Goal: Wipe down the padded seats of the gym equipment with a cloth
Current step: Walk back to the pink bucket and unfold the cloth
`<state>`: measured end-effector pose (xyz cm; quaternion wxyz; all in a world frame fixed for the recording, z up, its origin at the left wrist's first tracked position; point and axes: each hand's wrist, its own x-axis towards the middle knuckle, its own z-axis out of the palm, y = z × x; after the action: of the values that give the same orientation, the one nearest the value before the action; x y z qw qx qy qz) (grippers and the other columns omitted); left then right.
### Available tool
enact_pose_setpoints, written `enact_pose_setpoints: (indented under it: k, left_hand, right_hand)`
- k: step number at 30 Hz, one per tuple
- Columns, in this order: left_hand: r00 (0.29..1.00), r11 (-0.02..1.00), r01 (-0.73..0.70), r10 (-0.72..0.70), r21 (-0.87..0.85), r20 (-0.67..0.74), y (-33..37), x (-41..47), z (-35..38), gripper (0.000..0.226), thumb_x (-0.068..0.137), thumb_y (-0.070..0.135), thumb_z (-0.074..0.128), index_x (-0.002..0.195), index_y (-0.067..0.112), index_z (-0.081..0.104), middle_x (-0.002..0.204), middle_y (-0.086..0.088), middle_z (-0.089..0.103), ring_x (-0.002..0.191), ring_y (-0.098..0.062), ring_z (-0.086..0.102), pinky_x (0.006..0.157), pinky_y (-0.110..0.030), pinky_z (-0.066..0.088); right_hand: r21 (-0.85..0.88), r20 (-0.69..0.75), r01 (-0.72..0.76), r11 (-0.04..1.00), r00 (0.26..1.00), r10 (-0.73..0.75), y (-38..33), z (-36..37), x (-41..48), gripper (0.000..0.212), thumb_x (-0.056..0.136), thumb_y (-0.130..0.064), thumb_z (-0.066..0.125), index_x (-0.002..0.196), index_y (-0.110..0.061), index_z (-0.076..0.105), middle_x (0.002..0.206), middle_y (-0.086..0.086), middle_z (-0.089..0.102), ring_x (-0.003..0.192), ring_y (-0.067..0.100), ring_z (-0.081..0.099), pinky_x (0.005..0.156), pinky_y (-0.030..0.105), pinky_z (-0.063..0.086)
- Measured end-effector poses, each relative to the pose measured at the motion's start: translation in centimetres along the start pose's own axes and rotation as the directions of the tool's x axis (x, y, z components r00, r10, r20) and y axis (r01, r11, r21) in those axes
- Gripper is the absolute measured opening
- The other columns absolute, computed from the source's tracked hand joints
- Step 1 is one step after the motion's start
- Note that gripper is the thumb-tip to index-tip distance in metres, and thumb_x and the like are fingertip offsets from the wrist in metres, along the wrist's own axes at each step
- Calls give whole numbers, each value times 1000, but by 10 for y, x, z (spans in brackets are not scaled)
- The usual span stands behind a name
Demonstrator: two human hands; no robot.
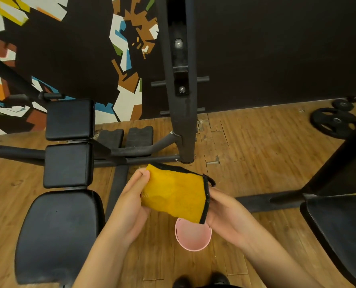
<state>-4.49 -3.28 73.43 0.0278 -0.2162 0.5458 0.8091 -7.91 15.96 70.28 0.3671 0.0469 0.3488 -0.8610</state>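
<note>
A folded yellow cloth [177, 194] with a black edge is held in front of me by both hands. My left hand [131, 198] grips its left end with curled fingers. My right hand [224, 213] holds its right end, fingers wrapped under the black border. To the left stands a bench with a large black padded seat [58, 233] and two smaller black pads [68, 165] [70, 119] beyond it. Another black padded seat [339, 231] sits at the right edge.
A pink bowl [192, 235] stands on the wooden floor just below the cloth. A black metal upright [181, 100] rises ahead, with frame bars along the floor. Weight plates [335, 121] lie at the far right near the dark wall. My shoes [202, 281] show at the bottom.
</note>
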Motion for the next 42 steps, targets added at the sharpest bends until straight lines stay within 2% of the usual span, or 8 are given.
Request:
enact_pose_setpoints:
  k: [3,6,12,26,30,34,38,42]
  left_hand:
    - [995,995,92,-90,-43,36,-6,0,-4,43,93,30,51,132,12,56,127,-15,62,119,-30,60,102,-47,46]
    - [989,986,138,-133,-88,61,-10,0,-6,46,90,27,54,132,9,55,128,-16,62,119,-30,59,101,-45,48]
    - [979,980,195,-191,-44,70,-17,-3,-5,50,86,28,57,133,10,54,125,-13,65,117,-28,61,97,-43,51]
    - [967,929,172,-222,-327,-124,-26,-6,13,58,84,29,60,139,19,47,128,-16,60,108,-32,63,61,-36,58]
    - [980,947,128,-165,-294,-107,-22,-8,14,66,76,33,62,139,21,47,131,-13,59,111,-30,63,66,-36,59]
    - [1000,999,-14,14,-44,13,-14,-12,10,45,81,33,57,122,15,58,114,-5,67,105,-22,65,74,-30,57]
    - [980,956,-182,159,230,116,-4,-13,18,22,91,26,54,98,7,61,89,-6,68,86,-20,66,76,-32,55]
    - [975,947,-195,159,254,156,-6,-13,33,20,94,17,55,105,2,63,95,-12,72,92,-26,70,79,-31,57]
  right_hand:
    - [-17,-45,-47,999,998,46,-3,-2,-1,47,92,-34,48,134,-13,53,134,15,57,123,33,55,102,48,45]
    - [8,30,-94,996,995,93,-9,-1,-3,63,87,-51,58,137,-15,49,139,13,53,128,34,50,110,54,35]
    - [-167,-100,-99,981,991,83,-9,-5,-5,52,75,-10,73,124,-11,59,124,13,64,116,32,60,100,50,47]
    - [-132,-202,-45,990,979,17,-9,8,-5,36,73,-10,66,109,-9,67,104,11,72,93,23,70,75,37,58]
    - [-183,-185,-21,983,983,-14,-14,7,-5,32,74,-11,66,106,-11,68,106,11,71,94,23,69,83,40,55]
    - [-250,-229,-43,967,973,-16,-19,-3,-3,65,71,-15,72,132,-11,52,129,11,61,115,27,61,98,43,49]
    - [-762,-279,15,647,895,-349,-16,-7,-9,77,63,-52,75,132,-33,48,131,-8,53,123,13,51,98,32,44]
    - [-855,114,223,468,962,-248,8,17,-15,82,69,-47,80,139,-40,37,130,-25,52,123,-2,49,101,25,42]
